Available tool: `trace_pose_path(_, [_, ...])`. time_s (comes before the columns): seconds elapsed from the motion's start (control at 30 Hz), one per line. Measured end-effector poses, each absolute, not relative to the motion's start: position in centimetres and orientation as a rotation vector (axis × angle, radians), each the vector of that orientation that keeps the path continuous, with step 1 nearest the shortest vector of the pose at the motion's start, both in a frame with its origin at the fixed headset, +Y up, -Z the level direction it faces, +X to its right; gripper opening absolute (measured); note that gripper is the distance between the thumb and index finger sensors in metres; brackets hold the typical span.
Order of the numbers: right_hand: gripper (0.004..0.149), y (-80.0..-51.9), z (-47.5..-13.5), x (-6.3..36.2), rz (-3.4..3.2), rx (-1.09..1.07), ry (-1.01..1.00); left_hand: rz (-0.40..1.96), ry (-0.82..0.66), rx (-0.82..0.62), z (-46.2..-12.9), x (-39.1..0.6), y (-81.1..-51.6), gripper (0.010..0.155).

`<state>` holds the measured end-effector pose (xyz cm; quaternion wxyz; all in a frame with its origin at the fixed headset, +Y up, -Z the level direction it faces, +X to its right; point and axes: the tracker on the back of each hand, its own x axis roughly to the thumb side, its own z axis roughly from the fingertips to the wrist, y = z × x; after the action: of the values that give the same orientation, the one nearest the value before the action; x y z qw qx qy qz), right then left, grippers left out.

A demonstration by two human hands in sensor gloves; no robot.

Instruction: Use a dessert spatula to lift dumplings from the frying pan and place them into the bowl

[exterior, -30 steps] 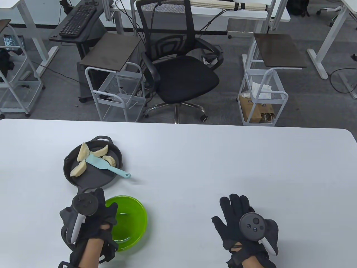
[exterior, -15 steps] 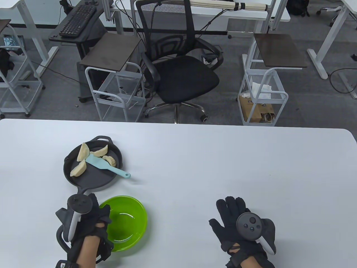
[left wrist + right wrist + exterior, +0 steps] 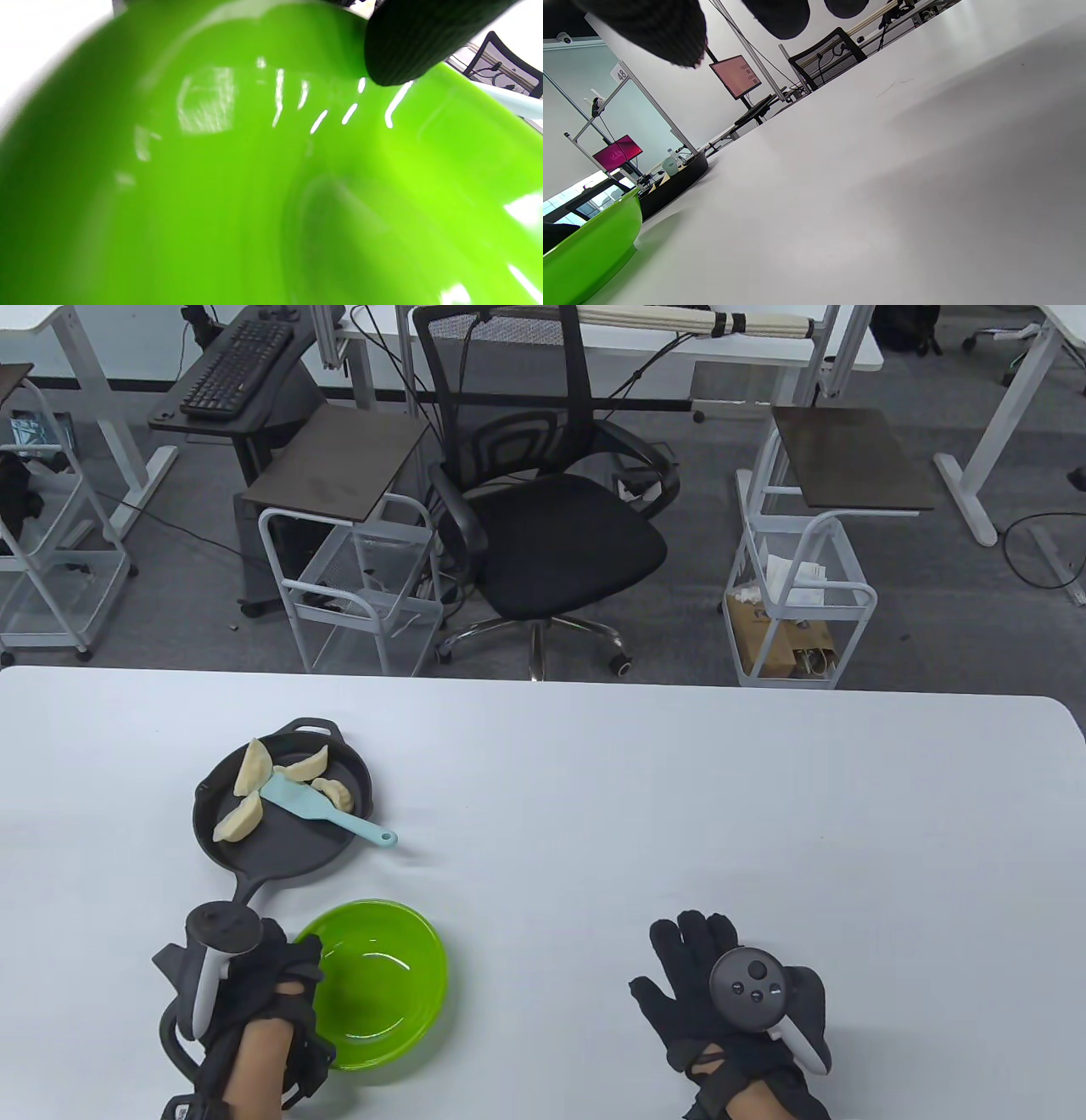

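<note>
The black frying pan sits on the left part of the white tabletop. Four pale dumplings lie in it, toward its far side. The light blue dessert spatula lies in the pan too, its flat end among the dumplings and its handle sticking out over the pan's right rim. The green bowl is near the front edge of the tabletop, just in front of the pan, with nothing in it. My left hand is at the bowl's left rim, and I cannot tell if it grips the rim. My right hand rests flat near the front edge, fingers spread, holding nothing, well apart from the bowl.
</note>
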<state>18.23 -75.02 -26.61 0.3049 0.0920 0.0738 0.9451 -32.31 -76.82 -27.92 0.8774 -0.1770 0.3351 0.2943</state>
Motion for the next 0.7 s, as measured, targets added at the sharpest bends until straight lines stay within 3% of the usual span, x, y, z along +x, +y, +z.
trace_pose_path(0.5, [0.071, -75.45, -26.66, 17.98, 2.485, 0.238, 0.241, 0.760, 0.646, -0.482, -28.13, -32.55, -77.54, 0.049])
trace_pose_path(0.7, [0.071, -75.53, -26.64, 18.16, 2.457, 0.228, 0.248, 0.803, 0.616, -0.497, -28.25, -32.44, -77.83, 0.048])
